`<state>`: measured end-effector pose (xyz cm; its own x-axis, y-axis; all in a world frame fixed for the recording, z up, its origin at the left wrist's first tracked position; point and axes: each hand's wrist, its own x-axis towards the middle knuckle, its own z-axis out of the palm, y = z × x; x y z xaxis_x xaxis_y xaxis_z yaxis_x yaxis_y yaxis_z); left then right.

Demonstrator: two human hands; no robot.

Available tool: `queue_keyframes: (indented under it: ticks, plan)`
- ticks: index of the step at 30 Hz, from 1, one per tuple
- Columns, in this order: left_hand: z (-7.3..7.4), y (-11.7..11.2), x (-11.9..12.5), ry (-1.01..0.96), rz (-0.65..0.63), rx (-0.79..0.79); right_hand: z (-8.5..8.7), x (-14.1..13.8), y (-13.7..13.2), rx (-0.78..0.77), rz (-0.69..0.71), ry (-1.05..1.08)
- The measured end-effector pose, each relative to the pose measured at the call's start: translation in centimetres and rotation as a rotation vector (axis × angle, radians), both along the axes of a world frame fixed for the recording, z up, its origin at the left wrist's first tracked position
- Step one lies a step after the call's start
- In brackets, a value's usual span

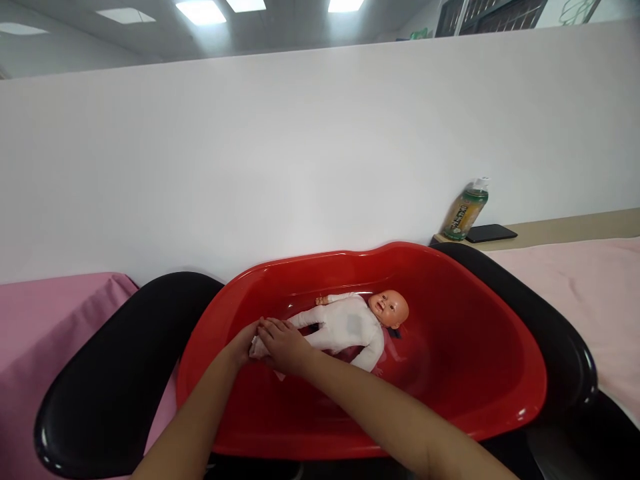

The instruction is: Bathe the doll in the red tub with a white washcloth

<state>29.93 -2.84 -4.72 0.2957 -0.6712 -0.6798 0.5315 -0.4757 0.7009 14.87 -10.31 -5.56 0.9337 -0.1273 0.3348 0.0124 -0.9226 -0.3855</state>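
Note:
A baby doll (345, 324) with a bald head and a white cloth body lies on its back in a red baby bathtub (450, 373), head to the right. My left hand (247, 341) and my right hand (286, 345) meet at the doll's feet end. Both are closed around a small crumpled whitish cloth (259, 348), which shows between them. The right hand covers the end of the doll's nearer leg; whether it touches that leg, I cannot tell. A pinkish corner pokes out below the right hand.
Black armrest-like pads (115, 373) flank the tub on both sides. A green-labelled drink bottle (467, 210) leans on the white partition (250, 167), beside a dark phone (491, 233) on a ledge. Pink-covered surfaces (585, 287) lie left and right.

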Motion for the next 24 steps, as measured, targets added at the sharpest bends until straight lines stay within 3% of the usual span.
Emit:
queue_keyframes:
  ticks: [2, 7, 9, 12, 17, 24]
  plan:
    - [0.1, 0.0, -0.1, 0.009, 0.020, 0.020, 0.1, 0.2, 0.0, 0.028, -0.012, 0.046]
    - [-0.1, 0.3, 0.3, 0.005, 0.045, 0.090, 0.4, 0.7, 0.0, 0.457, -0.142, 0.052]
    - [-0.2, 0.2, 0.3, 0.030, 0.028, 0.063, 0.3, 0.6, 0.0, 0.537, -0.247, 0.046]
    - [-0.2, 0.0, 0.2, 0.065, 0.017, 0.044, 0.0, 0.4, 0.0, 0.555, -0.326, 0.082]
    - [0.1, 0.4, -0.1, -0.003, 0.058, 0.110, 0.3, 0.1, 0.4, 0.492, -0.278, 0.190]
    - [0.6, -0.2, -1.3, 0.081, -0.029, 0.056, 1.4, -0.1, -0.1, 0.617, -0.320, 0.118]
